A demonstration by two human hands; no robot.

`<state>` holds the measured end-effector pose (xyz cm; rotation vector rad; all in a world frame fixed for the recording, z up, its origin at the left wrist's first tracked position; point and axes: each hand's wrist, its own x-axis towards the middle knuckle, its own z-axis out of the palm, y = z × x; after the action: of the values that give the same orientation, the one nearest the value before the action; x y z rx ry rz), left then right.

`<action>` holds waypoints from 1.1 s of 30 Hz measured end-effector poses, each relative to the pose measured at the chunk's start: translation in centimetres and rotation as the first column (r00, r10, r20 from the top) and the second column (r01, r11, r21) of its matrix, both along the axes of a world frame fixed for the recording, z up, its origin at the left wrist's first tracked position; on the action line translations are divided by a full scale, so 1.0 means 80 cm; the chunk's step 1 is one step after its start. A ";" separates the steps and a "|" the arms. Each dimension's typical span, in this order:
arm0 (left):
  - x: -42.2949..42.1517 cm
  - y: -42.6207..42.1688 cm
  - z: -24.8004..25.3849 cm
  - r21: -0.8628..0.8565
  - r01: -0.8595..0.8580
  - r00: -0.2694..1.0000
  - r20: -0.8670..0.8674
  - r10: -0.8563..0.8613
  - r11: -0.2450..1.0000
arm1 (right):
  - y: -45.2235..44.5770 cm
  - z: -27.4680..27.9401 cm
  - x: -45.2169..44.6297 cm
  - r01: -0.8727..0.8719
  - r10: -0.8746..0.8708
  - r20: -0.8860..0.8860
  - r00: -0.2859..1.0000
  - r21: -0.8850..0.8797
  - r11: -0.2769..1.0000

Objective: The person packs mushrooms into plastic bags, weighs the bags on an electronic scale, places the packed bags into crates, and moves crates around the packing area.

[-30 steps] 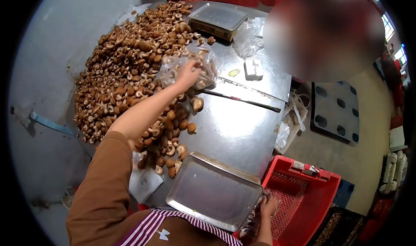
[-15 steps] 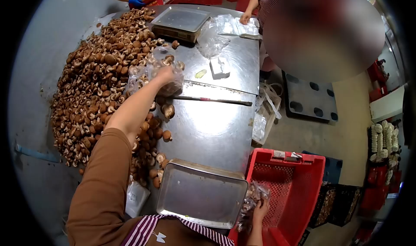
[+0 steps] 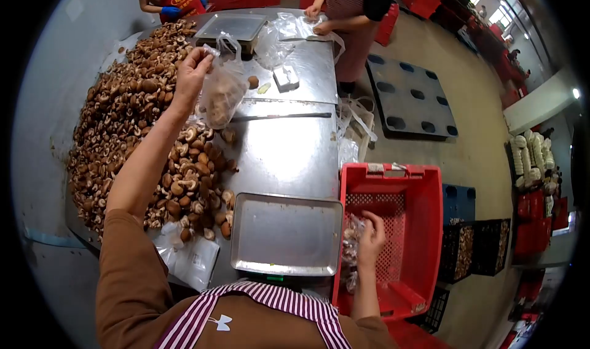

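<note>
My left hand grips the gathered top of a clear plastic bag. The bag hangs upright above the table edge of the heap, with some mushrooms inside. Brown shiitake mushrooms lie in a large heap below and left of that hand. My right hand is inside the red crate, its fingers loosely apart. Beside its fingertips, along the crate's near-left wall, lie bagged mushrooms; whether the fingers touch them is unclear.
A metal tray on a scale stands before me. Plastic bags lie left of it. A dark rod, a white block and another scale are farther back. Two people stand across the metal table.
My left hand has risen from the heap, lifting the bag by its top. The fingers of my right hand have come away from the bagged mushrooms. The view has shifted.
</note>
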<state>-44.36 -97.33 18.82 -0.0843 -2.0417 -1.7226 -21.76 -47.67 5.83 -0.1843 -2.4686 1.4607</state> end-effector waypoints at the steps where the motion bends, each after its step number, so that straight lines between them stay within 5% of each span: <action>1: 0.020 0.020 0.025 0.025 0.034 0.999 -0.034 -0.033 0.999 | -0.025 0.013 0.001 -0.080 0.083 0.016 0.996 -0.136 0.987; 3: 0.053 0.053 0.058 0.051 0.071 0.995 -0.067 -0.068 0.996 | -0.080 0.031 0.002 -0.160 0.254 0.116 0.960 -0.514 0.843; 4: 0.068 0.063 0.069 0.209 0.214 0.977 -0.036 -0.211 0.954 | -0.106 0.038 0.005 -0.123 0.359 0.182 0.915 -0.723 0.680; 6: 0.098 0.080 0.081 0.357 0.367 0.915 0.027 -0.402 0.859 | -0.142 0.015 0.005 -0.050 0.550 0.212 0.807 -0.905 0.422; 8: 0.147 0.125 0.094 0.533 0.358 0.891 0.050 -0.451 0.767 | -0.161 0.006 0.006 0.073 0.624 0.213 0.752 -0.968 0.241; 12: 0.235 0.166 0.087 0.576 0.459 0.807 0.048 -0.589 0.676 | -0.153 -0.003 0.020 0.204 0.601 0.238 0.763 -0.971 0.126; 13: 0.257 0.169 0.082 0.598 0.451 0.797 0.063 -0.601 0.662 | -0.152 0.002 0.026 0.116 0.575 0.043 0.817 -0.989 -0.091; 14: 0.277 0.171 0.074 0.621 0.442 0.787 0.077 -0.612 0.648 | -0.146 0.031 0.037 0.081 0.578 0.009 0.816 -0.992 -0.099; 17: 0.334 0.167 0.028 0.712 0.353 0.801 0.105 -0.589 0.607 | -0.113 -0.007 0.065 0.132 0.526 0.125 0.841 -0.991 0.025; 20: 0.382 0.160 -0.022 0.689 0.287 0.814 0.192 -0.549 0.666 | -0.086 -0.037 0.097 0.095 0.416 0.332 0.847 -0.863 0.496; 22: 0.410 0.149 -0.044 0.601 0.233 0.799 0.331 -0.503 0.765 | -0.080 -0.038 0.112 0.084 0.238 0.439 0.866 -0.598 0.797; 28: 0.463 0.132 -0.085 0.382 0.142 0.826 0.463 -0.322 0.913 | -0.067 -0.006 0.116 -0.033 0.138 0.181 0.974 -0.486 0.873; 33: 0.468 0.117 -0.054 0.298 0.080 0.893 0.402 -0.201 0.951 | -0.095 0.057 0.102 -0.170 0.179 0.017 0.984 -0.239 0.956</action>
<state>-6.90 -87.95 14.53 0.2656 -2.1033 -2.2652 -13.59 -55.25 10.38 -0.0402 -2.3860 1.8427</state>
